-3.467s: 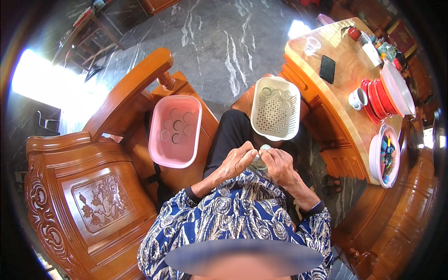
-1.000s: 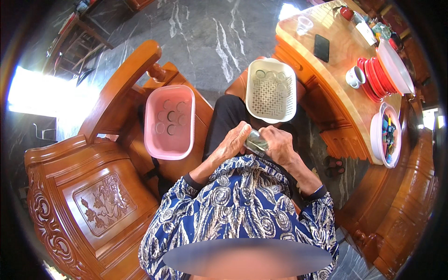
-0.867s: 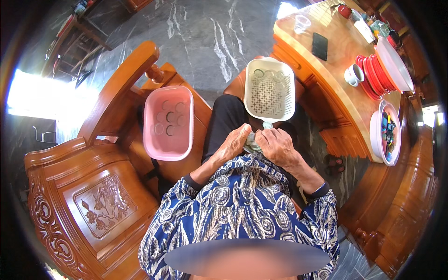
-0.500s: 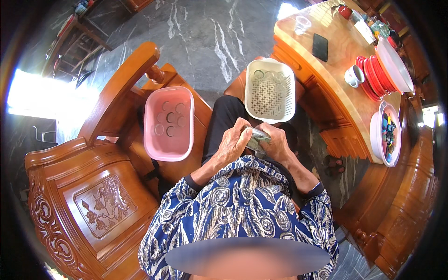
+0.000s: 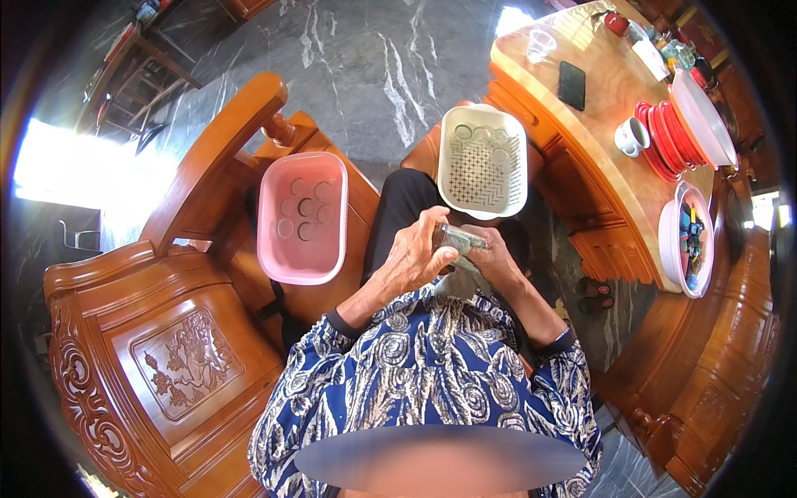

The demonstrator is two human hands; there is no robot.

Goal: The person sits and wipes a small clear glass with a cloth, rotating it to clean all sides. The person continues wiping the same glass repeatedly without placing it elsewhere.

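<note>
In front of my lap, my left hand (image 5: 416, 249) is closed around one end of a clear drinking glass (image 5: 459, 238), which lies on its side between my hands. My right hand (image 5: 496, 259) is closed at the other end, with its fingers bent around a pale grey-green cloth (image 5: 465, 280). The cloth hangs below the glass, and part of it is hidden by my fingers. Beyond my hands, a cream basket (image 5: 449, 184) with a perforated bottom holds several clear glasses at its far end. To the left, a pink basin (image 5: 266, 249) has several glasses standing inside.
A carved wooden chair (image 5: 91, 307) is on the left. On the right, a wooden counter (image 5: 594, 124) bears a black phone (image 5: 571, 85), a white mug (image 5: 631, 136), stacked red-rimmed basins (image 5: 661, 143) and a clear plastic cup (image 5: 540, 45). A pale pink basin (image 5: 669, 247) holds small colourful items.
My left hand has opened out slightly and shifted its grasp, so the glass is turned sideways and shows more. The cloth now hangs lower beneath it. Both baskets stay put.
</note>
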